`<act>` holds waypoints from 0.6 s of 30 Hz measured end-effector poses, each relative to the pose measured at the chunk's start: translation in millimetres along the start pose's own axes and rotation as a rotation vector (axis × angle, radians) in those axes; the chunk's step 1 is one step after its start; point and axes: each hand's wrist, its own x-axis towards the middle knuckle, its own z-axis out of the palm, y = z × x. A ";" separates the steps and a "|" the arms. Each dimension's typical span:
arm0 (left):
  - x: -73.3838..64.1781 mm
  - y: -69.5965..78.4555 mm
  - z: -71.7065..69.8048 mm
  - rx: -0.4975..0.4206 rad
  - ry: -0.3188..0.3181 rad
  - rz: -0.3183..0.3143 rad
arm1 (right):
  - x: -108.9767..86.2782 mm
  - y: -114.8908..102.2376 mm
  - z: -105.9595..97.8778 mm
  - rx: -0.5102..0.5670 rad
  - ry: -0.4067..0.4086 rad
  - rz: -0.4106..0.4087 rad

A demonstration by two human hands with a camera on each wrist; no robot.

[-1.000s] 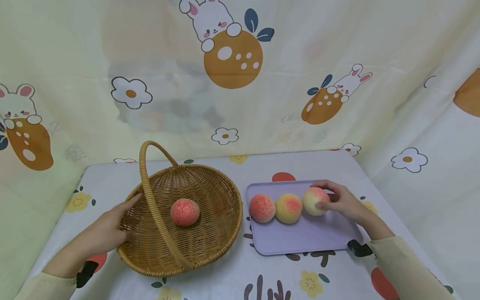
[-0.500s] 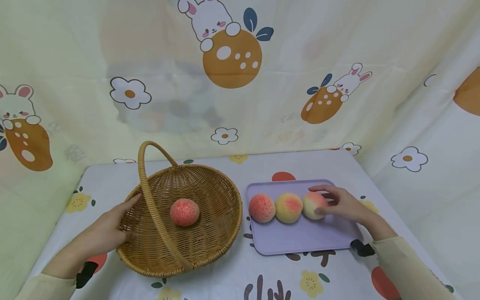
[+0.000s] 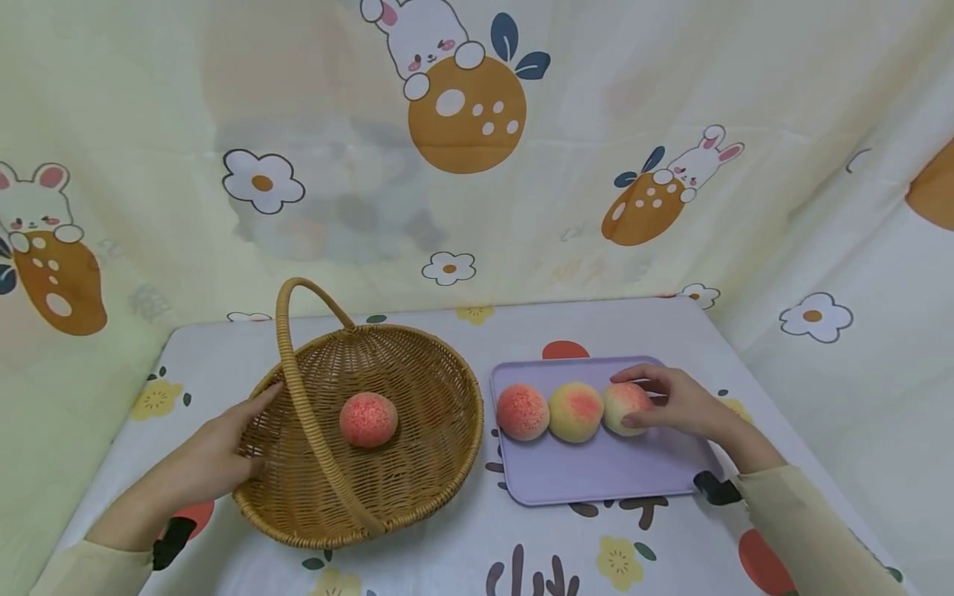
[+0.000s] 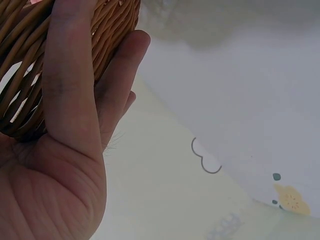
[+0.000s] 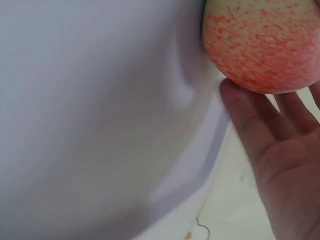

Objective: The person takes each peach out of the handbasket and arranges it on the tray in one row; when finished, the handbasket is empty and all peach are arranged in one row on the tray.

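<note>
On the left of the table stands a brown wicker basket (image 3: 440,488) with an arched handle, a red peach (image 3: 368,420) inside it. My left hand (image 3: 211,451) grips its left side; in the left wrist view the weave (image 4: 112,35) lies against the fingers. To the right, a lilac tray (image 3: 589,480) bears a row of peaches: a red one (image 3: 522,412), a yellow one with a pink patch (image 3: 576,412), and a pale peach with a pink blush (image 3: 620,406). Thumb and fingers of my right hand (image 3: 681,406) hold this pale peach (image 5: 265,45) from its right side.
A flower-printed cloth (image 3: 447,563) covers the table. Behind it hangs a curtain (image 3: 335,240) with rabbit prints, and another fabric panel (image 3: 879,397) closes off the right side. The basket's handle (image 3: 298,389) arches above its opening.
My right hand and the pale peach have come down slightly onto the tray, close beside the yellow peach. The left hand and the basket have stayed in place.
</note>
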 end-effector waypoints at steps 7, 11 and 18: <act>0.3 0.9 -1.1 -0.008 -0.013 -0.026 | -1.8 0.5 0.4 0.016 -0.060 -0.005; -0.3 1.3 -0.8 -0.017 -0.016 -0.032 | -0.3 0.0 2.6 0.025 -0.059 -0.017; -0.3 1.0 -0.7 -0.018 -0.015 -0.025 | 2.3 -17.2 0.0 -0.025 -0.041 -0.026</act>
